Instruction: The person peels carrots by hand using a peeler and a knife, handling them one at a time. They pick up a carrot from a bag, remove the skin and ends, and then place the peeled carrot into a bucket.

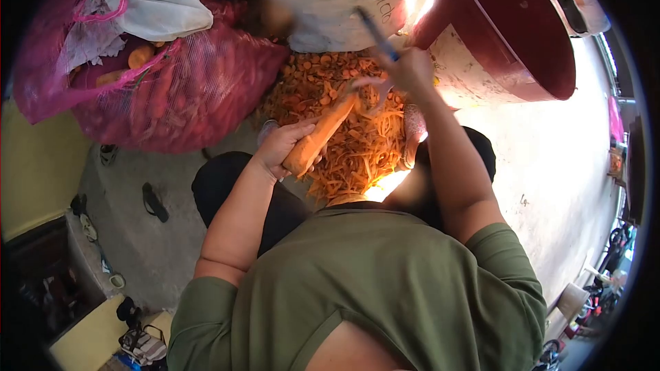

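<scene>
My left hand [290, 145] is closed around the thick lower end of a large carrot [323, 136], which slants up and to the right. Its surface looks bright and peeled along much of its length. Beyond the carrot's far tip, my right hand [411, 71] is closed on a slim tool [377, 33], dark at its far end and blue near my fingers. Motion blur hides its exact kind. A pale curled strip [375, 89] shows just below that hand, by the carrot tip. Under both hands lies a heap of carrot peelings [361, 154] between my feet.
Carrots fill a pink mesh sack [172, 96] at the left. A white sack [323, 0] with handwriting stands ahead. To the right, a large dark red tub [474, 27] leans over a pale container. Cut carrot pieces [320, 72] lie at the heap's far side. A sandal [155, 203] rests on the floor.
</scene>
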### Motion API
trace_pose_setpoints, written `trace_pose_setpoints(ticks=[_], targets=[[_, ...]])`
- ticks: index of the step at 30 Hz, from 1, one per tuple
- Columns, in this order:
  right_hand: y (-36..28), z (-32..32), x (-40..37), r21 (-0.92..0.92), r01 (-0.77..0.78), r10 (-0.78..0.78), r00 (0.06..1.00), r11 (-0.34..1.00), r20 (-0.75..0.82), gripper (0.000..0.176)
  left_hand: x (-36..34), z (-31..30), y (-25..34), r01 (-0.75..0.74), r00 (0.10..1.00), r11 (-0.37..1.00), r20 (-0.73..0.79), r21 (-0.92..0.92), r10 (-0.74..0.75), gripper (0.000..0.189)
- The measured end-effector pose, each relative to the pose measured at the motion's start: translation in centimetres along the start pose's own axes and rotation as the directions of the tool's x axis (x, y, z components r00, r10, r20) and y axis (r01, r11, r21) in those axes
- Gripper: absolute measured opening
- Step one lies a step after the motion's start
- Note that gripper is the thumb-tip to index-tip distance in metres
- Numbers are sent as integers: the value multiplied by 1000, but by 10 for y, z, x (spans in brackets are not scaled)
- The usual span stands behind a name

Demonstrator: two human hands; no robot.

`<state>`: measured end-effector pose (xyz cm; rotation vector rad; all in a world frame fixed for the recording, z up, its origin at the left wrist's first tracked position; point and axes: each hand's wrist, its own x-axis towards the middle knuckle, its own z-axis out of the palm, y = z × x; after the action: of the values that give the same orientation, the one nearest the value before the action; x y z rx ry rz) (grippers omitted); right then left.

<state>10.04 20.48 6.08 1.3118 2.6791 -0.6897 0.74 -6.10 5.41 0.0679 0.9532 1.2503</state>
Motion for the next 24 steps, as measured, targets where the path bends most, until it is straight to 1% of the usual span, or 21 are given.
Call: trace_pose_setpoints(ticks=[1,2,4,5,6,7,8,9,12,13,14,15,18,19,20,21,24], targets=[[2,-23,-6,157,-63,64,998,986,-3,52,-2,2,0,3,1000,1000,8,3,-3,42],[7,-22,-6,200,-71,75,997,977,-11,52,-4,4,0,6,1000,1000,19,7,-6,43],[14,-17,-2,282,-84,98,994,956,-38,52,-3,10,-2,4,999,1000,-50,-11,-5,40],[6,-3,-7,377,-94,86,996,921,38,47,0,13,-2,-6,997,1000,-83,-21,4,39],[-14,-4,-28,335,28,-52,997,942,62,44,5,12,-4,-16,993,999,-121,-51,9,37],[-31,-3,-54,298,149,-187,977,943,100,42,9,8,-9,-23,986,996,-164,-84,9,36],[-39,14,-66,165,346,-361,929,924,78,41,14,2,-14,-31,978,993,-209,-115,7,34],[-43,26,-73,30,523,-523,848,852,80,40,15,2,-11,-65,987,998,-147,-8,63,31],[-37,21,-60,18,340,-338,925,940,174,42,9,19,-5,-39,996,999,-83,-12,38,33],[-25,16,-39,31,234,-236,959,972,157,42,11,14,-7,-33,996,999,-87,-39,30,34],[-7,16,-15,28,128,-129,991,991,37,43,14,3,-12,-29,996,997,-89,-65,24,36],[7,18,-1,35,24,-21,997,999,-81,44,16,-2,-14,-27,996,995,-92,-93,19,37],[3,-7,-4,167,-183,165,979,969,119,46,11,9,-8,-50,995,998,-88,-38,46,37],[-8,-4,-20,202,-2,-11,998,979,67,44,14,9,-8,-44,990,997,-138,-66,35,37],[-22,7,-38,229,138,-155,986,964,61,42,19,7,-9,-41,982,995,-188,-96,23,36],[-34,19,-54,257,272,-295,954,928,59,41,21,6,-12,-36,971,991,-240,-130,4,36],[-52,26,-75,115,404,-419,893,907,163,37,22,6,-14,-30,987,996,-160,-87,16,44]])
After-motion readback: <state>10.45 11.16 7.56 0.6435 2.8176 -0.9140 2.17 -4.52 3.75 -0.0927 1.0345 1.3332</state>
